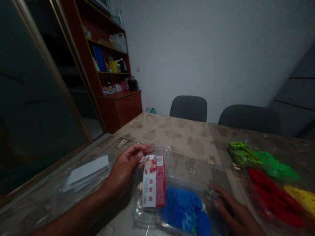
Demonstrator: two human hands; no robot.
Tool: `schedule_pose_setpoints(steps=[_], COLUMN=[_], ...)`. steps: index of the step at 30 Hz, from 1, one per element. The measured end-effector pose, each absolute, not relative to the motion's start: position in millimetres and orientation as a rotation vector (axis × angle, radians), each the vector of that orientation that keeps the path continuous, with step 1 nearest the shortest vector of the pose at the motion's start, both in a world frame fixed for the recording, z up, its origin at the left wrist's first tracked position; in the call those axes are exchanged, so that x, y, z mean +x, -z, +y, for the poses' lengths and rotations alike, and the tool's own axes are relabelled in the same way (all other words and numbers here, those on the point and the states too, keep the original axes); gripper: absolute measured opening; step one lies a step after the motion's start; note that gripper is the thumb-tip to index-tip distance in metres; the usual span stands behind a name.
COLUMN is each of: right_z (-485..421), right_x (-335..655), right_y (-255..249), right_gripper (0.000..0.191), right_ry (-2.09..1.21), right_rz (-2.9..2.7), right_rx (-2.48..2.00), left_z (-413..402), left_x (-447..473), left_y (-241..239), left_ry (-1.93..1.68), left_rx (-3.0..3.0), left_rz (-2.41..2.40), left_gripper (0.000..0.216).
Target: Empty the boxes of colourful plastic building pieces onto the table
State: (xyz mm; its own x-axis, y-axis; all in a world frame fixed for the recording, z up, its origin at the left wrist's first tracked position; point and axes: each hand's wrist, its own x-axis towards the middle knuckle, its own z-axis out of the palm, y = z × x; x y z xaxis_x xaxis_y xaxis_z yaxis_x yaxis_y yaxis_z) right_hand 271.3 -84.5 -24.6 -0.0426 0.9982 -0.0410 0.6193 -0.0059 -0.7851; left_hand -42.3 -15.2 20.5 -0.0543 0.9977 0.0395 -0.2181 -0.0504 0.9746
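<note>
My left hand (128,165) is closed on the upper left edge of a clear plastic lid (168,152), its thumb on top. The lid carries a red and white printed label (154,182). Against its right side lies a clear plastic box (197,183) full of flat blue pieces (183,206); I cannot tell whether lid and box are joined. At the box's right edge, the thumb and fingers of my right hand (232,209) pinch the rim, slightly blurred.
To the right are clear containers of light green pieces (243,152), bright green pieces (275,165), red pieces (273,196) and yellow pieces (301,196). White cards (88,170) lie in clear plastic at left. Two grey chairs (188,107) stand behind the patterned table (172,127).
</note>
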Motion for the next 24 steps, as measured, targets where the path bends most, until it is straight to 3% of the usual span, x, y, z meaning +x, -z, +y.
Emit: schedule_pose_setpoints(steps=[4, 24], right_z=[-85.2, -84.6], right_x=[268.1, 266.7], right_y=[21.3, 31.8], right_gripper=[0.045, 0.054], right_ry=[-0.881, -0.976], right_rz=[-1.678, -1.54], right_rx=[-1.655, -1.678], left_z=[-6.9, 10.8], left_x=[-59.0, -71.9], left_y=[-22.9, -24.5], left_ry=[-1.355, -1.165], left_rx=[1.049, 1.492], left_rz=[1.114, 1.343], left_gripper=[0.03, 0.032])
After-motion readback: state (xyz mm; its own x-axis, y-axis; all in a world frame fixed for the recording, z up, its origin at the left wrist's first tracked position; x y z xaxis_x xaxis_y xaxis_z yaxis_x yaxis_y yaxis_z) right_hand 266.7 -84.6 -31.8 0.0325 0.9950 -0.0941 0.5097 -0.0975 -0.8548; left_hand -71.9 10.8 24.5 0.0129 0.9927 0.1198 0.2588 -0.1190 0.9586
